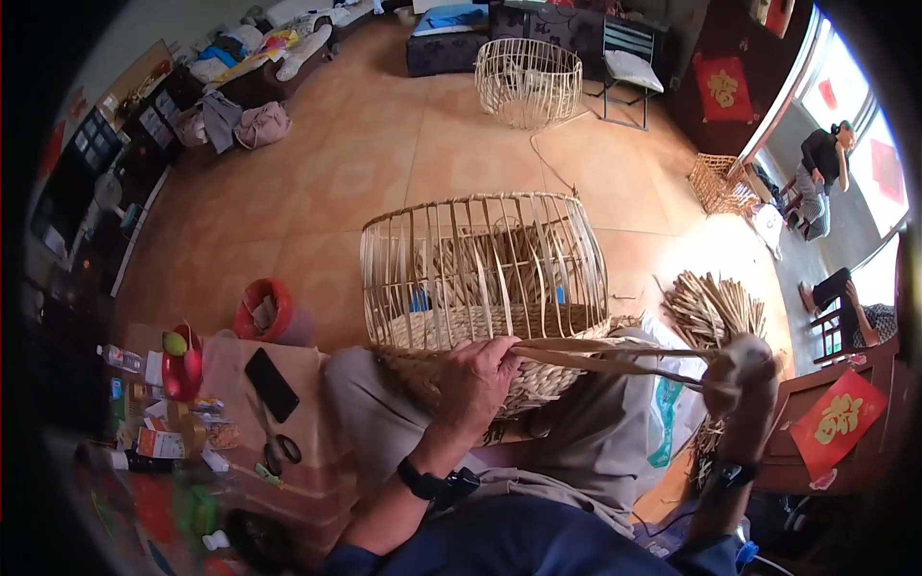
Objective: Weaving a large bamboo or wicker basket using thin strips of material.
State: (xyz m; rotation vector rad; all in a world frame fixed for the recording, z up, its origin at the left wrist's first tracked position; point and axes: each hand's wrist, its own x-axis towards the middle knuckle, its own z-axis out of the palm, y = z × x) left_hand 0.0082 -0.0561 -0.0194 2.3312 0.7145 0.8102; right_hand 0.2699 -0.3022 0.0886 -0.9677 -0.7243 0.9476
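Note:
A half-woven basket [403, 360] rests tilted against my lap, its lower part densely braided and its upper frame of bare upright stakes open. Closed on a flat straw-coloured weaving strand [576, 348], my left hand [477, 374] presses at the basket's woven edge. The strand stretches rightward in two lengths to my right hand [740, 379], which is blurred by motion and appears wrapped round its far end. Inside the basket, behind the stakes, lie many dry stalks [504, 259].
A stalk bundle [715, 307] lies on the right. A low table [317, 413] at left carries scissors [274, 442], a phone [272, 384] and small items. A red-lined bin [263, 309] stands behind it. Farther off are another basket frame [528, 82], a chair [629, 72] and two people.

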